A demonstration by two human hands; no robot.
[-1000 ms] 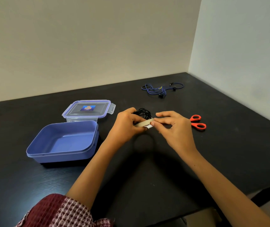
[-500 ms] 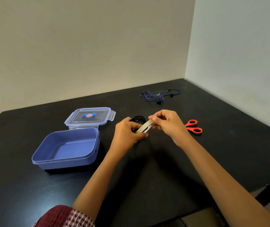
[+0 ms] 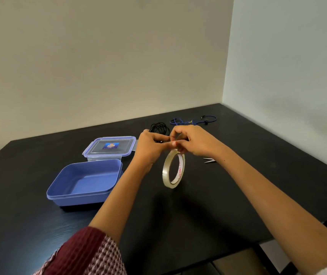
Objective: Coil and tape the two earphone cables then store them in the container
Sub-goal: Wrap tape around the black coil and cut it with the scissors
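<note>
Held together midair, left hand [image 3: 150, 144] grips black coil [image 3: 159, 128], right hand [image 3: 193, 140] apparently pinches the hanging tape roll [image 3: 165, 170].

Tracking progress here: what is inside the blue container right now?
Nothing shows inside the container: only its bare blue floor. Its near wall hides a thin strip of floor. The black cable is in the left hand, the blue cable on the table.
</note>
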